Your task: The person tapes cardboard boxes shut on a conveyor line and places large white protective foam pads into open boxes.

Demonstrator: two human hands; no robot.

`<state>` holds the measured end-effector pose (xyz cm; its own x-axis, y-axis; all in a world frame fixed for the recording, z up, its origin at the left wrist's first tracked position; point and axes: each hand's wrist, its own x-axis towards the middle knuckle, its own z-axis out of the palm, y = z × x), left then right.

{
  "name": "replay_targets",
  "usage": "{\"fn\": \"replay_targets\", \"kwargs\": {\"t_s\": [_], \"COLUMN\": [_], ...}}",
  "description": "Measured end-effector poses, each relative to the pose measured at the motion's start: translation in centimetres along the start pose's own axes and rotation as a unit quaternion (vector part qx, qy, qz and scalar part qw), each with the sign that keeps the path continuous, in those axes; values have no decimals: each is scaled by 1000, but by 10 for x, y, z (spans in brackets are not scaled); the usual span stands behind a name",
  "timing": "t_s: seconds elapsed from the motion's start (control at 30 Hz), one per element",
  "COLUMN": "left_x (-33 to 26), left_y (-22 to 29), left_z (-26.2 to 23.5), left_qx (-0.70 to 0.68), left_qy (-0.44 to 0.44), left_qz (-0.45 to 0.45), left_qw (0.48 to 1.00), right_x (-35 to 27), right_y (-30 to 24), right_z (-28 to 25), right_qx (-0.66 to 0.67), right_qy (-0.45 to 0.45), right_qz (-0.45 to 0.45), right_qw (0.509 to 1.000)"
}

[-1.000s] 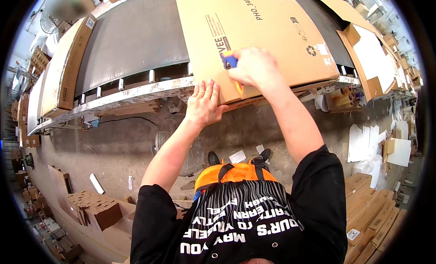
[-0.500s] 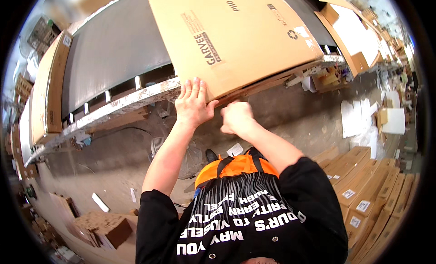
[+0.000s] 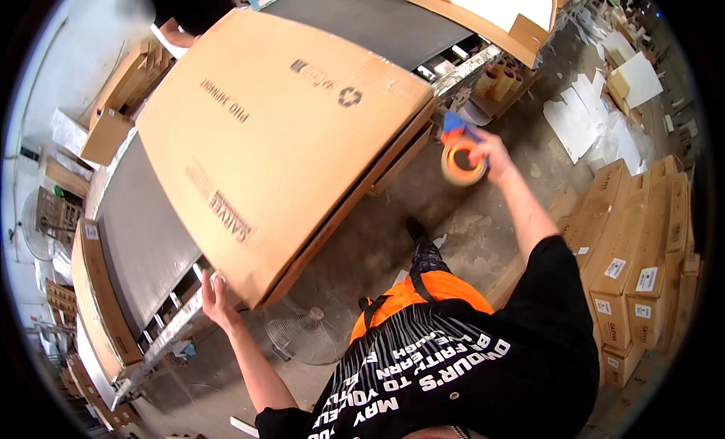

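A large flat brown cardboard box [image 3: 291, 148] lies across the conveyor, with a dark gap running along its near side. At the box's near left corner is my left hand [image 3: 217, 301], fingers stretched up beside the edge and holding nothing. My right hand [image 3: 491, 156] grips a tape dispenser [image 3: 456, 125], blue and orange with a roll of tape in it. The dispenser hangs just off the box's right corner, apart from the cardboard. My right fingers are partly blurred.
A co-worker's arm [image 3: 177, 35] reaches the box's far side. An opened carton [image 3: 521, 35] sits further right on the conveyor [image 3: 370, 20]; another box [image 3: 102, 295] stands left. A floor fan [image 3: 306, 333] is below the conveyor edge. Stacked cartons [image 3: 619, 265] stand at my right.
My right hand has swung right and now shows the tape dispenser, unseen before. My left hand has shifted off the box top to beside its corner. The view has turned, showing a co-worker.
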<state>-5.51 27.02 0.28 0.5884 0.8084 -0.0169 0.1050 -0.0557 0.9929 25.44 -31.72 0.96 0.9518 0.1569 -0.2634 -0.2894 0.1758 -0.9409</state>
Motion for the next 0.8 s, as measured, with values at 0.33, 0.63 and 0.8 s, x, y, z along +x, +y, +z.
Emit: {"fn": "replay_targets", "kwargs": {"t_s": [0.33, 0.63, 0.8], "left_x": [18, -25, -90], "left_y": [-22, -23, 1], "left_z": [7, 24, 163], "left_qx": [-163, -213, -163], "left_qy": [-102, -33, -53], "left_qz": [-215, -193, -159], "left_qw": [958, 957, 972], "right_x": [178, 31, 124], "right_y": [-93, -27, -84], "right_z": [-34, 48, 23], "right_qx": [-150, 38, 49], "right_qy": [-270, -4, 53], "right_qz": [149, 39, 8], "right_qw": [939, 998, 997]}}
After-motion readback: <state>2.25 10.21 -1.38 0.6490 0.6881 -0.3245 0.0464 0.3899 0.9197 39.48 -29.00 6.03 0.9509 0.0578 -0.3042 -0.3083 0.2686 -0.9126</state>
